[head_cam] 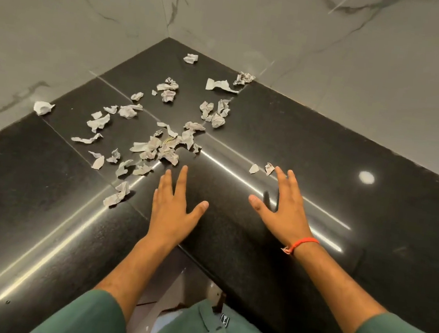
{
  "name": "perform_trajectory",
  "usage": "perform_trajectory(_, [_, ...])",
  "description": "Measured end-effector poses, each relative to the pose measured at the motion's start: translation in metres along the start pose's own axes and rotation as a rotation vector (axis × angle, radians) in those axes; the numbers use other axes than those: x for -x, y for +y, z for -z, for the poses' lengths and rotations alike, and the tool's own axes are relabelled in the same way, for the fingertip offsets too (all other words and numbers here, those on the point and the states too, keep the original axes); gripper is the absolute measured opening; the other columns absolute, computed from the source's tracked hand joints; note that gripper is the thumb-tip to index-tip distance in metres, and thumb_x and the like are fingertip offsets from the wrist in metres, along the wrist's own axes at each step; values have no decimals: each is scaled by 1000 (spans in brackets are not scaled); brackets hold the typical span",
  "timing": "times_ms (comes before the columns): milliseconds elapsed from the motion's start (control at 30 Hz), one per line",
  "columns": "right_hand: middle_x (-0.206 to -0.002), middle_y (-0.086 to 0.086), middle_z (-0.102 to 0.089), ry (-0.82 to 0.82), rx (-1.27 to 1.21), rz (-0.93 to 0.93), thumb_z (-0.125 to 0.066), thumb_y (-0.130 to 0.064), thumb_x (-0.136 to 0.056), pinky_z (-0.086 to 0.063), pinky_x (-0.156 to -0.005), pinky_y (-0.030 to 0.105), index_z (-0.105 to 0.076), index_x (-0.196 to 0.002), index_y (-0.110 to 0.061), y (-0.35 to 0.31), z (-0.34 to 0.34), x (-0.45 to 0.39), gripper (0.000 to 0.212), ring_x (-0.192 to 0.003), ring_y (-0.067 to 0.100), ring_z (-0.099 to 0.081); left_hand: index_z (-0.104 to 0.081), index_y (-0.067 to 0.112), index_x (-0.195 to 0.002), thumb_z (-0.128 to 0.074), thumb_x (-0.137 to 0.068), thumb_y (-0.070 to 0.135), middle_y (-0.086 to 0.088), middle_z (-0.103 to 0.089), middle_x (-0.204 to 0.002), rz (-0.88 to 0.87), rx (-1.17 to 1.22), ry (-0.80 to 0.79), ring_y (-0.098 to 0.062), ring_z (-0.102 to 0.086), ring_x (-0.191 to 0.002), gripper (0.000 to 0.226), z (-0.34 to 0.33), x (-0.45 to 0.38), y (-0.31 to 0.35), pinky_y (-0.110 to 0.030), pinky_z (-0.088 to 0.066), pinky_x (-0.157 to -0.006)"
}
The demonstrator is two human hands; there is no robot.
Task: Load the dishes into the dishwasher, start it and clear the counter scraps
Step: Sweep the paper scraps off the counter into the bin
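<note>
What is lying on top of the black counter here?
Scattered crumpled paper scraps lie on the black counter; both the left hand and right hand are spread open over it. Anything beneath the palms is hidden.

Crumpled grey-white paper scraps (157,145) lie scattered across the glossy black corner counter (311,150), densest left of centre.

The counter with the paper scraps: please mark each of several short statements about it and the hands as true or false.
1. Both hands are open with fingers spread. True: left hand, right hand.
2. The counter is white. False: it is black; the walls are pale marble.
3. An orange thread circles the right wrist. True.
4. The left hand holds a crumpled scrap. False: it holds nothing; the paper scraps lie on the counter.
</note>
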State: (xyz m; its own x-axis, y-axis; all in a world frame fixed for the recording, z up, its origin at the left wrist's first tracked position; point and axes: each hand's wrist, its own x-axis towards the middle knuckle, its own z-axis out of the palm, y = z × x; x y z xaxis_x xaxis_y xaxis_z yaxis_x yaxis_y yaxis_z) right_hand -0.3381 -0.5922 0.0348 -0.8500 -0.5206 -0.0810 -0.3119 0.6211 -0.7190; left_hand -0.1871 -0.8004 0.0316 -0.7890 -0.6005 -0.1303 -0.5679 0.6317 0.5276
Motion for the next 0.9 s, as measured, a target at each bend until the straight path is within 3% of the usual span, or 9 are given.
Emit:
perform_trajectory(167, [-169,0,6,21,129,-34,-61,-72,-82,-15,-125,48,-14,-159,-38,15,0,-25,97,-156,23,-2,12,39,-160,-55,-93,63,-8,20,-169,37,-73,10,-23,21,-155,98,-2,-15,2,-52,14,-123])
perform_trajectory(300, [-169,6,8,79,287,-42,-57,-75,-82,-7,-126,48,-13,-160,-32,27,4,-42,100,-156,25,4,13,40,-159,-56,-91,66,-7,23,-167,39,-155,30,-25,23,-154,101,-1,-26,0,-57,16,-120])
perform_trajectory(467, [-169,7,5,38,490,-79,-30,-84,-86,-2,-126,49,-3,-161,-29,35,-5,-60,97,-156,25,4,13,41,-159,-55,-87,73,-7,23,-167,78,-171,-10,-24,25,-154,105,3,-38,-13,-59,16,-120])
perform_trajectory(633, [-169,9,1,14,562,11,-12,-88,-87,-4,-126,50,1,-161,-26,10,-35,-86,98,-156,26,3,14,44,-158,-58,-78,81,-2,25,-166,112,-163,1,-22,27,-153,113,10,-42,-21,-57,20,-118])
perform_trajectory(900, [-169,12,0,-74,575,191,-15,-85,-89,-7,-126,49,-1,-161,-23,-49,-87,-118,97,-156,28,2,18,44,-157,-57,-72,88,-4,29,-166,141,-237,15,-24,30,-152,122,30,-56,-41,-58,21,-118])
